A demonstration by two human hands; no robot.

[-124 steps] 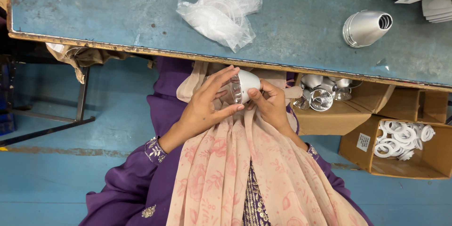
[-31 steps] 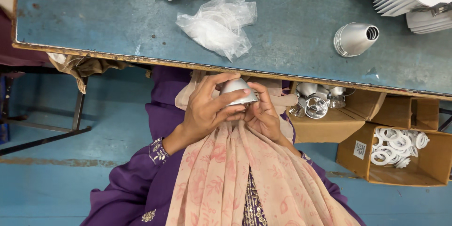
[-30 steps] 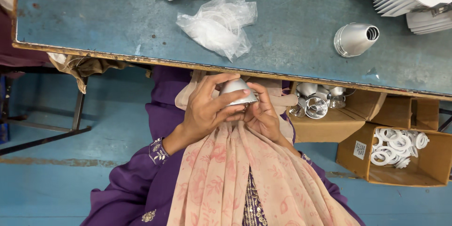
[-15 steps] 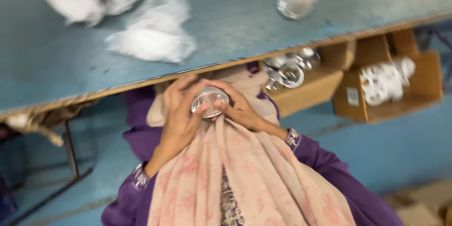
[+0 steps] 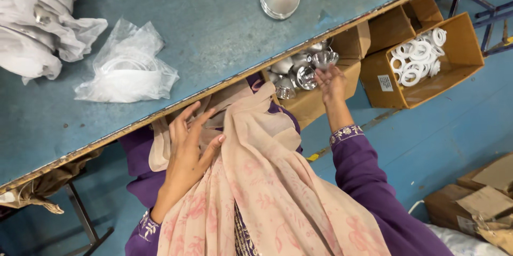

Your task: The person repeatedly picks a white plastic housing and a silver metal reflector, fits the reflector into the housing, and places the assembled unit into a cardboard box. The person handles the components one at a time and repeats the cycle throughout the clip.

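My right hand [image 5: 331,82] pinches a light, slippery reflector [image 5: 324,59] by its rim; my left hand [image 5: 188,146] lies open, empty.

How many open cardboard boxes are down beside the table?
2. One box of shiny metal reflector cups, where the right hand reaches, and one box of white plastic rings farther right. Torn cardboard lies bottom right; others may be hidden.
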